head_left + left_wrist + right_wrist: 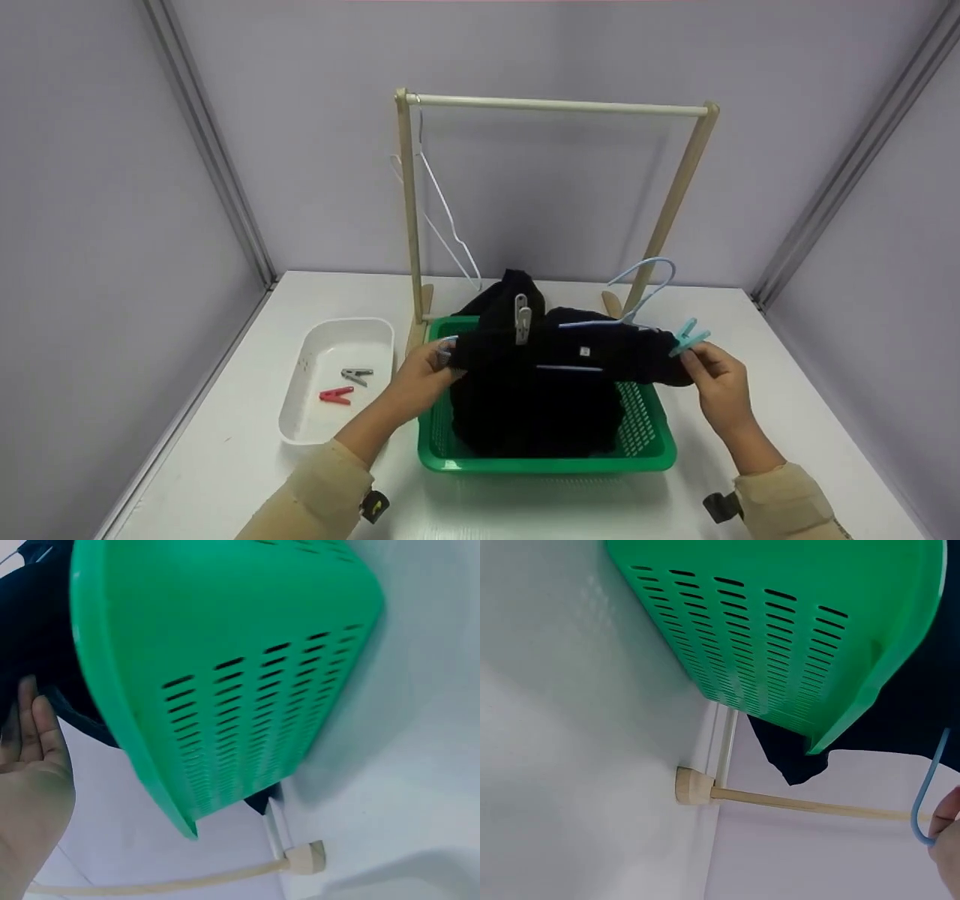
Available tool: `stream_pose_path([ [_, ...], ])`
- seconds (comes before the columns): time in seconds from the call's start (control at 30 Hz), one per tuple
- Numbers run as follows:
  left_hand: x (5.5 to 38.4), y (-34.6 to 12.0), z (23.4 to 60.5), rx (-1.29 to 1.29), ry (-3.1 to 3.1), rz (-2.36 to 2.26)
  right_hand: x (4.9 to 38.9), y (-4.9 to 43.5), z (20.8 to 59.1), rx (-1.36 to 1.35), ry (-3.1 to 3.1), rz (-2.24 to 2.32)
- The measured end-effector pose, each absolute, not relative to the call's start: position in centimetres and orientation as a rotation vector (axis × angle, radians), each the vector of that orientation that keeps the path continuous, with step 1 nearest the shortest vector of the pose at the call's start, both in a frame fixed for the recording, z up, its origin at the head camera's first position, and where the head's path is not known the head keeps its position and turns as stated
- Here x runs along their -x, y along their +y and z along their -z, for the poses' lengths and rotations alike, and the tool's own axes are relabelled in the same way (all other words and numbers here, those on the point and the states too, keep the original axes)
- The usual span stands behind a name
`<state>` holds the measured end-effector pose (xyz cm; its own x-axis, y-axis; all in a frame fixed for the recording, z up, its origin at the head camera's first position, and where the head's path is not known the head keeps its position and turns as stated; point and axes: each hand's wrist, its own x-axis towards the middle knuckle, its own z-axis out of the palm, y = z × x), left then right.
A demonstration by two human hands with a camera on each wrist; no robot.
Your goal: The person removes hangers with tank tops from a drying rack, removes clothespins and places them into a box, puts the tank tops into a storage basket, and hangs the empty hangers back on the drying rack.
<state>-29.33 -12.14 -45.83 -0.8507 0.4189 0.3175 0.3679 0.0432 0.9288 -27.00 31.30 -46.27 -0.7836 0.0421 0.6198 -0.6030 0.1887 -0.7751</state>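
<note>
Across the white table (206,472) stands a wooden rack (559,106) at the far side, with a white hanger (439,189) hooked at the left end of its bar. In front of it sits a green basket (547,466), and above and in this lies the black garment (540,420) (whether other dark cloth lies beneath, I cannot tell). A white tray (319,429) is to the basket's left. The blue hanger (634,309) lies against the garment's upper band, hook toward the far right. The left hand (420,379) pinches the band's left end; the right hand (721,382) has thumb and fingers together on its right end, just beside a turquoise clip (688,337). A grey-white clip (523,320) grips the band left of its middle; a grey clip (357,375) and a red clip (337,395) lie in the tray. The step in hand looks like fixing the garment to the blue hanger; the next move probably calls for keeping the band taut and checking each clip's bite before any lift.
</note>
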Motion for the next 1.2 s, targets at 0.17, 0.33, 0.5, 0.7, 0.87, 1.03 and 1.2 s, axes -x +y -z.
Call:
stream_pose_path([
  [0.17,28.9,-12.2,46.8,-0.859,2.241,-1.857,27.0,31.2,46.5,-0.528,-1.965,-1.646],
  [0.33,28.4,-11.8,47.8,-0.880,2.386,-1.662,26.9,31.1,46.8,-0.501,-2.008,-1.606],
  [0.5,28.4,-11.3,48.5,-1.010,2.524,-1.491,26.9,31.1,47.2,-0.465,-2.051,-1.582],
  [0.7,28.3,-11.1,49.3,-1.082,2.631,-1.365,26.8,30.9,47.6,-0.450,-2.099,-1.559],
  [0.87,28.3,-11.0,49.7,-1.166,2.716,-1.307,26.5,30.8,48.0,-0.467,-2.100,-1.584],
  [1.03,28.5,-11.0,49.6,-1.188,2.754,-1.310,26.6,31.0,48.3,-0.482,-2.092,-1.609],
  [1.2,28.6,-11.2,49.1,-1.116,2.731,-1.263,26.8,31.3,48.6,-0.508,-2.069,-1.642],
])
